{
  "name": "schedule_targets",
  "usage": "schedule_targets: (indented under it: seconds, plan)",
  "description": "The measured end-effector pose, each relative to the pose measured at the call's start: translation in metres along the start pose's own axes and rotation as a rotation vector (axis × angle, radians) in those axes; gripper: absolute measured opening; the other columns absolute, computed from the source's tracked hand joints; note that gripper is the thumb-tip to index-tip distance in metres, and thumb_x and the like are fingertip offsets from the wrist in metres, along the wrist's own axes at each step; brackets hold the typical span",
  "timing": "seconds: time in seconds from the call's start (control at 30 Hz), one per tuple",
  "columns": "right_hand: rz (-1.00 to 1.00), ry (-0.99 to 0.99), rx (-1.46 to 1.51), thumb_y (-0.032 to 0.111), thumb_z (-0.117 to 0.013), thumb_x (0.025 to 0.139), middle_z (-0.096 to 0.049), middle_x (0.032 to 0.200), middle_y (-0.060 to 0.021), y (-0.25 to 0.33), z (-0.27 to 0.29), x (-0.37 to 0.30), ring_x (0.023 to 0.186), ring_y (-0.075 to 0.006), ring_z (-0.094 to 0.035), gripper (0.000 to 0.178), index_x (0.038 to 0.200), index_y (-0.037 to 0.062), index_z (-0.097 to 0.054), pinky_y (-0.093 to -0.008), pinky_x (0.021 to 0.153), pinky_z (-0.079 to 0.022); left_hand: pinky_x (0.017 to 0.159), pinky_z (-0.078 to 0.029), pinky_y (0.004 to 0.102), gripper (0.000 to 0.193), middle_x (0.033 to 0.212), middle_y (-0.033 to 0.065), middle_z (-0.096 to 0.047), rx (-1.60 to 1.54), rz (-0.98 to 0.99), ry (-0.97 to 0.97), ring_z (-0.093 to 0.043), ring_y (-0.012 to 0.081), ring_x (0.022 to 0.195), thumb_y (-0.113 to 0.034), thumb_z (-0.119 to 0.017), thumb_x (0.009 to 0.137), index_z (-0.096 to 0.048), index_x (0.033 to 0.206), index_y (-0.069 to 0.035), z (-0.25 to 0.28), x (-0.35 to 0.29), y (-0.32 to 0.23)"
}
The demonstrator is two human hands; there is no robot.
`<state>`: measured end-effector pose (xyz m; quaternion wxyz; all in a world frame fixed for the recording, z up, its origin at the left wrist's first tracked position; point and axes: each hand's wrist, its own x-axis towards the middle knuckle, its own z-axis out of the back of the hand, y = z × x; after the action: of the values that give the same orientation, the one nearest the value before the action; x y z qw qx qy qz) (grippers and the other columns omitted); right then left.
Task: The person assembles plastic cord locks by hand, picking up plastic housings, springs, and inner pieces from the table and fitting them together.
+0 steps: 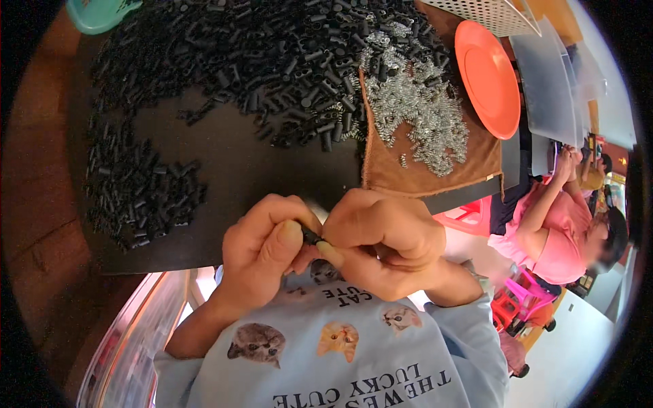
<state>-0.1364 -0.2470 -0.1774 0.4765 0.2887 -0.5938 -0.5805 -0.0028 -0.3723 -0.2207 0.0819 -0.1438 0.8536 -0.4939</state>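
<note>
Close together at the table's near edge, my left hand [266,246] and my right hand [384,241] both pinch one small black cylindrical piece [311,236]. Thumbs and forefingers cover most of it, so its ends are hidden. Beyond my hands, a wide heap of black plastic cylinders [272,61] spreads over the dark table [252,177]. A smaller pile of similar black pieces [139,194] lies to my left. Many small silver springs [425,115] are heaped on a brown cloth [401,166] to the right, touching the edge of the black heap.
An orange-red oval plate [488,78] sits at the table's right, near a white perforated basket [493,15]. A green tray [102,13] shows at the far left. To the right, a person in pink [564,238] sits working, with red and pink stools [473,216] nearby.
</note>
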Motion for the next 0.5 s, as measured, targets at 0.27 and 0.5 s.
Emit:
schedule_targets:
  seconds: [0.27,0.5]
  plan:
    - [0.059,-0.108,-0.154,-0.013,-0.070,0.073,-0.064,0.077,-0.0127,-0.0015,-0.0092,-0.0016,0.054,-0.0149,-0.055,0.020,0.086,-0.0024,-0.059,-0.0253,0.045,-0.039,0.051,-0.036,0.0211,0.022,0.077,0.0043,-0.053,0.021,0.002,-0.098,-0.046,0.0052,0.059,-0.019,-0.047,0.103,-0.055,0.104,0.001,-0.0054,-0.0005,0.0019]
    - [-0.004,-0.081,0.028,-0.008,-0.072,0.076,-0.061,0.074,-0.0083,-0.0006,-0.0030,-0.0006,0.057,-0.0134,-0.054,0.020,0.093,-0.0029,-0.063,-0.0243,0.046,-0.037,0.047,-0.036,0.0207,0.033,0.082,0.0061,-0.059,-0.010,0.058,-0.068,-0.048,0.0058,0.058,-0.031,-0.053,0.100,-0.055,0.103,0.001,-0.0031,-0.0055,-0.0019]
